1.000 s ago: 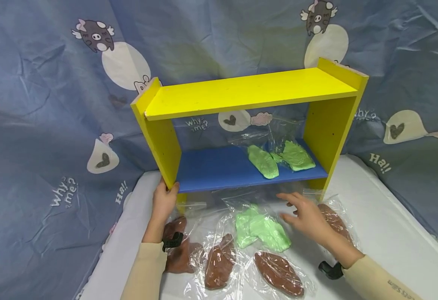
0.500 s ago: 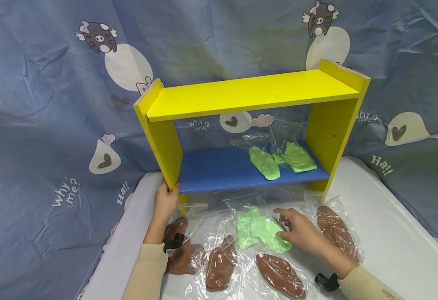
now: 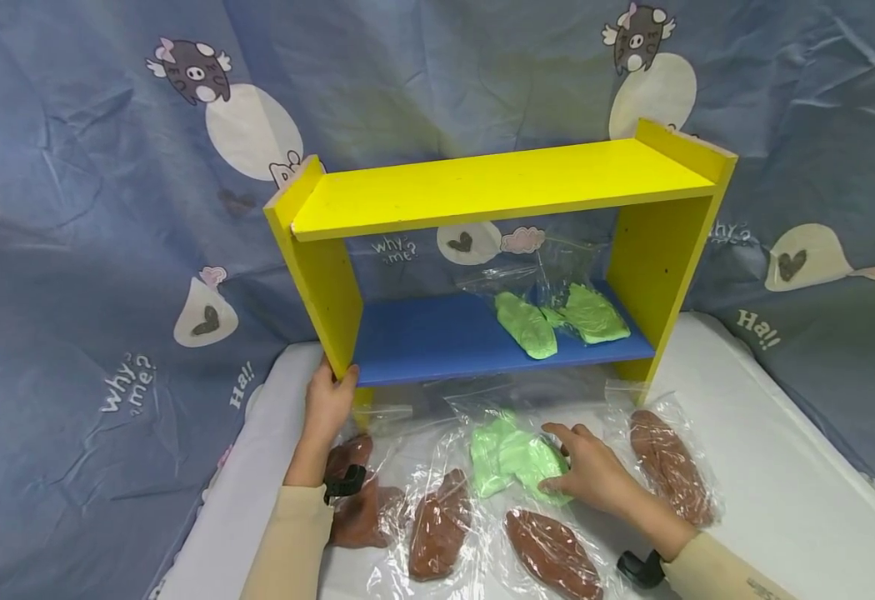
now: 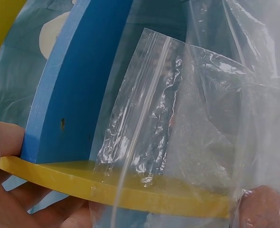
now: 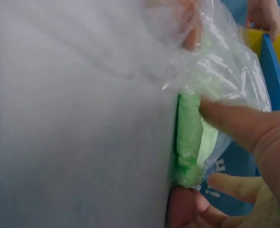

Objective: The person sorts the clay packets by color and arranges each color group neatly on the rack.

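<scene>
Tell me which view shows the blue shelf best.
The head view: it shows the blue shelf from end to end. The left wrist view shows only one end, close up; the right wrist view, just a strip.

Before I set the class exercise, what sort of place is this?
Probably a staged tabletop work area: a cartoon-print cloth hangs behind, a yellow-and-blue shelf stands before it, and bagged brown pieces lie on a white surface.
</scene>
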`<state>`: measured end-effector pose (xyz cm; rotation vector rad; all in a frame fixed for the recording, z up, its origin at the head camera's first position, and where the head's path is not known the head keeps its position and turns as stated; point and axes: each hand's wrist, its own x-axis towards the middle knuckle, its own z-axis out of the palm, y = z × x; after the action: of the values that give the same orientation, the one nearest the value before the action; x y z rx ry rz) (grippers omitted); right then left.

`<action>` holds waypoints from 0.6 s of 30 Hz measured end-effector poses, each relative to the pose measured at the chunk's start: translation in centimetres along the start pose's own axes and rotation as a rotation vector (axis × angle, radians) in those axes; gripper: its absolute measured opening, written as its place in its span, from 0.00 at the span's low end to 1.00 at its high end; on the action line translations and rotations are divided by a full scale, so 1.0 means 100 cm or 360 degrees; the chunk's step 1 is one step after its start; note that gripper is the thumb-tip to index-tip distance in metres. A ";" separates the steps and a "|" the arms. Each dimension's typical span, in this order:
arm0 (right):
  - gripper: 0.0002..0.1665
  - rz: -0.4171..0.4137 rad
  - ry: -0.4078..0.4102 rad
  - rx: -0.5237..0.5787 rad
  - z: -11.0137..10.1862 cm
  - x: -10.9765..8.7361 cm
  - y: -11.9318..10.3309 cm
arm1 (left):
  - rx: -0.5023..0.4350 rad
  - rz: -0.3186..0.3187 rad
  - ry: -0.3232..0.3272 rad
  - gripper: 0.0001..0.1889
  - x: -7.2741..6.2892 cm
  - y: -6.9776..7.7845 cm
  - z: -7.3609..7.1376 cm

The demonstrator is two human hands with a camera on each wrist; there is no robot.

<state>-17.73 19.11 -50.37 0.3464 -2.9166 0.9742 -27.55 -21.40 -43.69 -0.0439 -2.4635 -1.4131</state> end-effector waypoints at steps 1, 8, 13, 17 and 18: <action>0.57 -0.0001 0.0001 -0.0007 0.000 0.000 -0.001 | -0.0004 0.0002 -0.0001 0.26 0.000 0.000 0.000; 0.50 0.0041 -0.0012 0.0079 0.000 0.000 -0.002 | -0.0007 -0.0008 -0.0011 0.26 0.000 0.001 -0.001; 0.42 0.0067 -0.0022 0.0171 0.001 0.000 -0.001 | -0.0009 -0.0008 -0.0013 0.26 0.000 0.002 -0.001; 0.37 0.0061 -0.0039 0.0261 0.000 0.000 0.003 | -0.0020 -0.0004 -0.0016 0.26 0.000 0.001 0.000; 0.36 0.0059 -0.0043 0.0284 -0.001 0.000 0.005 | -0.0021 -0.0005 -0.0017 0.26 0.000 0.000 0.000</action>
<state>-17.82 19.52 -50.59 0.3159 -2.8765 1.2487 -27.52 -21.39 -43.66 -0.0507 -2.4638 -1.4344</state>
